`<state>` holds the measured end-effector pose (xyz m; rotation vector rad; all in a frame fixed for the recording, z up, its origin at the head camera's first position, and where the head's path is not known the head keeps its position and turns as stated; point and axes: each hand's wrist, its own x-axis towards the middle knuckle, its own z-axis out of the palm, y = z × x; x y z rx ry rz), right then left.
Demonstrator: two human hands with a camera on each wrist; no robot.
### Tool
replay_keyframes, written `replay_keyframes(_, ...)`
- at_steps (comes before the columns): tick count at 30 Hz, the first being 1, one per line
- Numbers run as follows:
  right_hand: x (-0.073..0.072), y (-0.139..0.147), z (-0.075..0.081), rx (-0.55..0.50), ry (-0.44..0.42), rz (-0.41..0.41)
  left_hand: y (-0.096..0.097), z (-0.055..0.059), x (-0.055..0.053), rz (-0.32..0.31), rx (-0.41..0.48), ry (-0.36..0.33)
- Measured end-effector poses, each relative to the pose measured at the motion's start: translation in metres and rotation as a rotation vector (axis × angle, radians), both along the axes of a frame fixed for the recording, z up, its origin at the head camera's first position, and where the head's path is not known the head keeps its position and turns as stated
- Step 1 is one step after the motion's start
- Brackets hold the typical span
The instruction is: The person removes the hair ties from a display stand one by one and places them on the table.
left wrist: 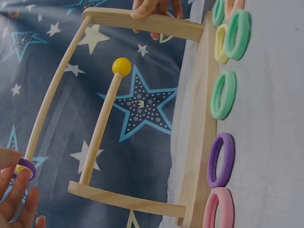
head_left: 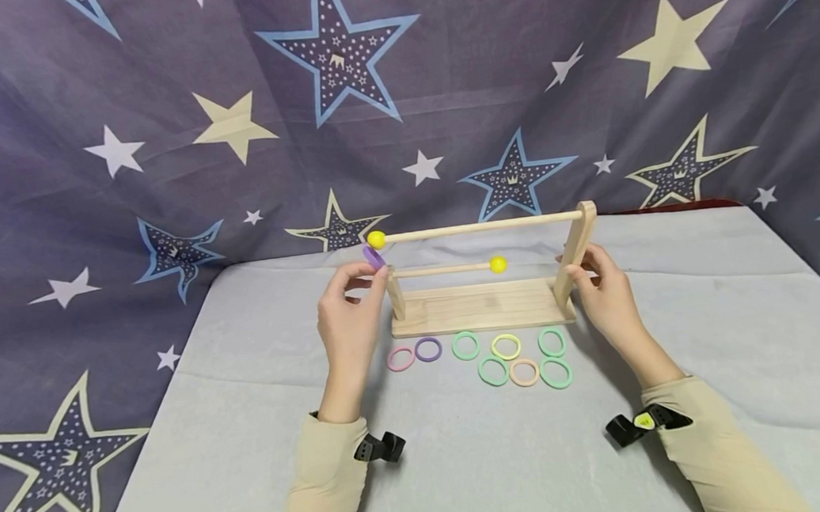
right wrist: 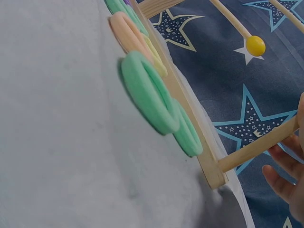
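A wooden stand (head_left: 486,318) has two horizontal rods fixed to opposite posts, each ending in a yellow ball. My left hand (head_left: 346,316) pinches a purple hair tie (head_left: 373,257) at the free end of the upper rod (head_left: 479,226). In the left wrist view, that hair tie (left wrist: 32,169) is around or right against the yellow ball; I cannot tell how far on it is. My right hand (head_left: 609,297) holds the tall right post (head_left: 579,248), thumb in front and fingers behind. The lower rod (head_left: 447,269) carries no hair tie.
In front of the stand's base lie several hair ties on the grey cloth: a pink one (head_left: 401,368), another purple one (head_left: 429,360), a yellow one (head_left: 507,359), a peach one (head_left: 525,384) and several green ones (right wrist: 142,90). A star-patterned curtain (head_left: 402,145) hangs behind.
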<state>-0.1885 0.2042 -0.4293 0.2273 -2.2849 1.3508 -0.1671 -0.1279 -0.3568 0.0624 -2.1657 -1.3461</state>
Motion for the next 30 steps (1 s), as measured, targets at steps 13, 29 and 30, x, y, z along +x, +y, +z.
replay_keyframes(13, 0.000, 0.000, -0.001, 0.002, 0.019, 0.003, -0.001, -0.003, 0.004, -0.143, -0.142, 0.041)
replay_keyframes(29, 0.000, 0.000, 0.000, 0.012, -0.007, -0.013, -0.007, -0.013, 0.007, -0.312, -0.409, -0.082)
replay_keyframes(30, 0.000, 0.000, 0.000, 0.013, -0.007, -0.013, -0.007, -0.014, 0.007, -0.319, -0.420, -0.099)
